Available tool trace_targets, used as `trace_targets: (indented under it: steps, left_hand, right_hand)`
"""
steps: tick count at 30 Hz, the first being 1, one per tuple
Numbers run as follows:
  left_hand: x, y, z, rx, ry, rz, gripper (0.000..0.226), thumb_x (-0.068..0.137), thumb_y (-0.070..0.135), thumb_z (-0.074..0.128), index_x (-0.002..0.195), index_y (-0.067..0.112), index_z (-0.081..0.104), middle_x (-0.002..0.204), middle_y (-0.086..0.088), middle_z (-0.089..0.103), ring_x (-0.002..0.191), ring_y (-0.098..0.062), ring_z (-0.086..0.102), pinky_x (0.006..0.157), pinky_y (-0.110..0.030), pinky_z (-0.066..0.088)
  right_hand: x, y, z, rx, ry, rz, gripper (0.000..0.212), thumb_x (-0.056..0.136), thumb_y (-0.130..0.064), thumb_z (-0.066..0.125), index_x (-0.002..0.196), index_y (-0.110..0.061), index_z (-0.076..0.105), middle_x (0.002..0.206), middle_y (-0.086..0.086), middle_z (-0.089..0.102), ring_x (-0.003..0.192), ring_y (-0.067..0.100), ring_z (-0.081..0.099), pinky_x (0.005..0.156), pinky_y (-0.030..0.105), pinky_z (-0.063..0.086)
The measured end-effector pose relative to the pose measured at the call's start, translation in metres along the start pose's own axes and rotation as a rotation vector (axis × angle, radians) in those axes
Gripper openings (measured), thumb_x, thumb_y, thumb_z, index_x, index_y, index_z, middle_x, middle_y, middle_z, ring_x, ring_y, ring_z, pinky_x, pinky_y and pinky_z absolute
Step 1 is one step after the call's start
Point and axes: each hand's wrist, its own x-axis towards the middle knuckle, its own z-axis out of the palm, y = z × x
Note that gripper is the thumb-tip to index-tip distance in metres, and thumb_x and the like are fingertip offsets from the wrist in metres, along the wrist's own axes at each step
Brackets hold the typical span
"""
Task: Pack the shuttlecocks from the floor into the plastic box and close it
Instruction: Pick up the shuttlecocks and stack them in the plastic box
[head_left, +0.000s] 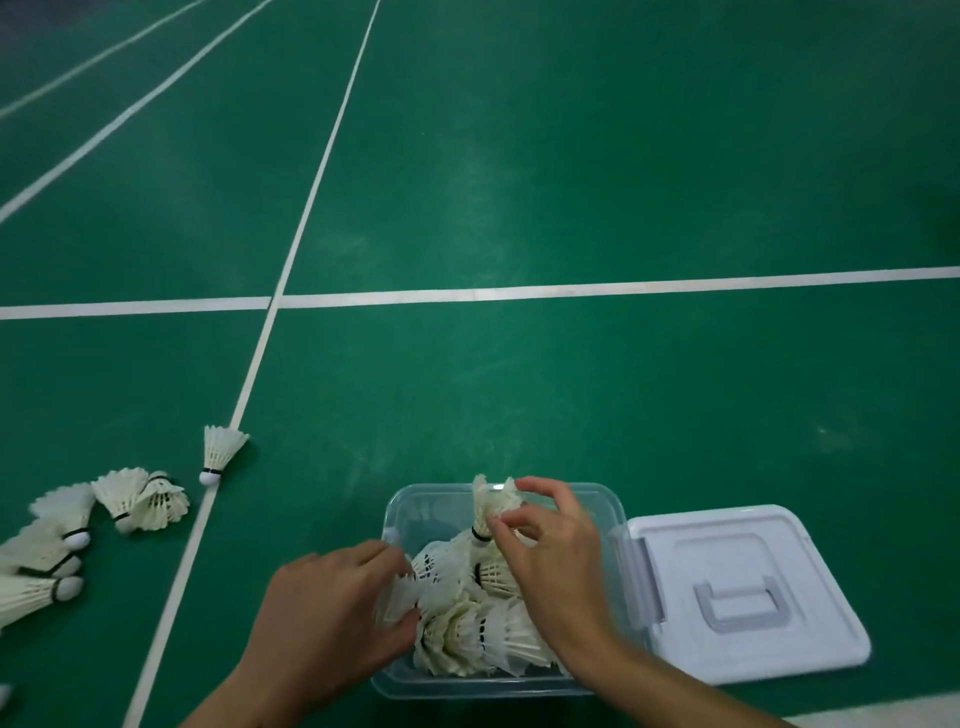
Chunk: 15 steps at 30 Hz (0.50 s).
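Fingers of the right hand (545, 540) pinch a shuttlecock (491, 506) over the box (608, 499); the blurred left hand (332, 608) seemingly grips another.

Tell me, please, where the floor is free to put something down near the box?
Free: the green floor beyond the box up to the white line, and the strip between the box and the loose shuttlecocks on the left. Crowded: inside the box, where both hands work, left hand and right hand; the lid fills the right side.

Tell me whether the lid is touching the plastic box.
Touching: the head view shows the lid lying open on the floor, its left edge meeting the plastic box at its right rim.
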Motion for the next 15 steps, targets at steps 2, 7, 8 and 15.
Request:
trace_targets:
  steps: [2, 7, 8, 15]
  left_hand:
    - [-0.004, 0.002, -0.002, -0.014, -0.001, 0.018, 0.032, 0.067, 0.066, 0.073, 0.087, 0.041, 0.071, 0.082, 0.029, 0.069, 0.056, -0.001, 0.063, 0.048, -0.019, 0.036]
    - [-0.01, 0.006, -0.003, 0.013, 0.04, 0.079, 0.033, 0.061, 0.064, 0.078, 0.082, 0.039, 0.071, 0.079, 0.027, 0.069, 0.052, -0.001, 0.061, 0.05, -0.018, 0.035]
    - [-0.01, 0.006, -0.002, 0.018, 0.049, 0.085, 0.032, 0.062, 0.063, 0.075, 0.081, 0.038, 0.071, 0.078, 0.026, 0.069, 0.053, -0.002, 0.062, 0.049, -0.02, 0.041]
    - [-0.016, 0.003, 0.007, 0.011, 0.025, 0.092, 0.031, 0.068, 0.063, 0.062, 0.084, 0.038, 0.07, 0.082, 0.025, 0.071, 0.057, -0.002, 0.065, 0.051, -0.025, 0.052]
  right_hand:
    - [0.001, -0.004, 0.005, -0.053, -0.046, -0.075, 0.011, 0.09, -0.033, 0.082, 0.089, -0.022, 0.085, 0.129, -0.012, 0.062, 0.094, -0.01, 0.063, 0.08, 0.006, 0.054]
    - [0.005, -0.012, 0.014, -0.134, -0.15, -0.172, 0.014, 0.09, -0.032, 0.082, 0.092, -0.019, 0.085, 0.131, -0.007, 0.064, 0.093, -0.003, 0.068, 0.08, 0.003, 0.054]
    - [0.005, -0.011, 0.014, -0.13, -0.139, -0.136, 0.014, 0.09, -0.034, 0.082, 0.091, -0.02, 0.085, 0.127, -0.008, 0.064, 0.093, -0.004, 0.066, 0.08, 0.003, 0.052]
    - [0.005, -0.004, 0.008, -0.027, -0.269, 0.143, 0.018, 0.092, -0.03, 0.081, 0.08, -0.017, 0.084, 0.07, -0.013, 0.073, 0.065, 0.002, 0.069, 0.071, 0.021, 0.062]
